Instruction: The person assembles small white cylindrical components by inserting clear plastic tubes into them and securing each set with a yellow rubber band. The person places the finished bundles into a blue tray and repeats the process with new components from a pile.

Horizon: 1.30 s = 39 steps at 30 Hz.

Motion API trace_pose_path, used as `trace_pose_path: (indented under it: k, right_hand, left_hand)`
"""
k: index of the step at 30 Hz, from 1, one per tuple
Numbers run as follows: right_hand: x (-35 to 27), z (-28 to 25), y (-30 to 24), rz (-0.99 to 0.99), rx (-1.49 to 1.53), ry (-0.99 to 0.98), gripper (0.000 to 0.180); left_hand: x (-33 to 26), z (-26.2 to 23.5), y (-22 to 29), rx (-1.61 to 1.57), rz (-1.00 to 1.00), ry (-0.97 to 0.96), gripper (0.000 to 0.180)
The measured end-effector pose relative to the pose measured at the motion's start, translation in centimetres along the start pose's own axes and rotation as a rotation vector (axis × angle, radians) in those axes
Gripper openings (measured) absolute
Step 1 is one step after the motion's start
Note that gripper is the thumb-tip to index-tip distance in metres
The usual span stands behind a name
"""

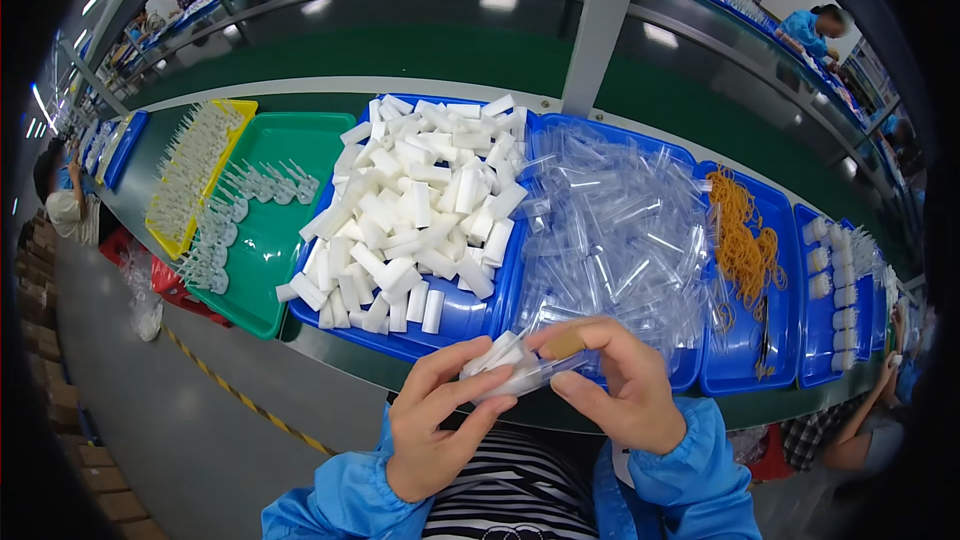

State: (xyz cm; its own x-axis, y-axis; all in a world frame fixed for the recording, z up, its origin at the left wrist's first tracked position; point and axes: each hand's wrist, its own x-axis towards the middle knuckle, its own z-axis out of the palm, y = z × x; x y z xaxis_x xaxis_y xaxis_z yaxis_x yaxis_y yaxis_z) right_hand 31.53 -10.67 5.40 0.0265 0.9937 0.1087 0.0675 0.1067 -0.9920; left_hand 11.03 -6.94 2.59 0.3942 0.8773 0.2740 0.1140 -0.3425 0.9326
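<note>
In front of my striped top, my left hand (440, 425) pinches a small white block (503, 353), with its fingers wrapped round the near side. My right hand (635, 390) grips a clear plastic sleeve (540, 374) between thumb and fingers, and a tan strip covers one fingertip. Block and sleeve meet between the hands; whether the block sits inside the sleeve I cannot tell. Just beyond are a blue tray (455, 315) heaped with white blocks (420, 190) and another blue tray (685, 372) piled with clear plastic sleeves (620, 230).
Leftward stand a green tray (270, 265) and a yellow tray (248, 110), both with white stemmed parts. On the right, one blue tray (735, 365) holds orange rubber bands (742, 240); another (818, 365) holds white pieces in rows. A metal post (600, 30) rises behind. Other people work nearby.
</note>
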Motion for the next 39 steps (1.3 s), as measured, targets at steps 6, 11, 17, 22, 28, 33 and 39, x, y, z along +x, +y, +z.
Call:
trace_pose_path:
  k: [6,11,17,22,28,33,39]
  right_hand:
    - [-0.4,-0.5,0.4,-0.035,-0.082,0.125,0.034]
    - [-0.5,-1.1,-0.1,-0.007,0.055,0.214,0.034]
    - [-1.1,0.2,0.9,-0.086,-0.029,0.070,0.034]
    - [-0.8,0.4,1.5,-0.148,-0.046,0.051,0.033]
    - [-0.8,0.8,0.4,-0.001,-0.003,0.084,0.036]
    - [-0.6,1.0,-0.5,0.073,0.013,0.065,0.037]
    - [-1.0,0.4,0.4,-0.122,-0.279,0.019,0.034]
  left_hand:
    - [0.0,-0.6,-0.2,-0.161,-0.023,-0.056,0.038]
    - [-0.5,-1.2,-0.9,-0.577,-0.133,0.009,0.038]
    - [-1.0,-0.6,-1.5,-0.509,-0.014,-0.031,0.037]
    - [-1.0,-0.9,-0.8,-0.530,-0.039,-0.026,0.043]
    - [-0.8,-1.0,-1.3,-0.548,-0.126,-0.051,0.047]
    - [-0.7,-1.7,-1.4,-0.106,0.061,-0.149,0.047]
    - [-0.5,-1.7,-1.1,-0.079,0.085,-0.167,0.045]
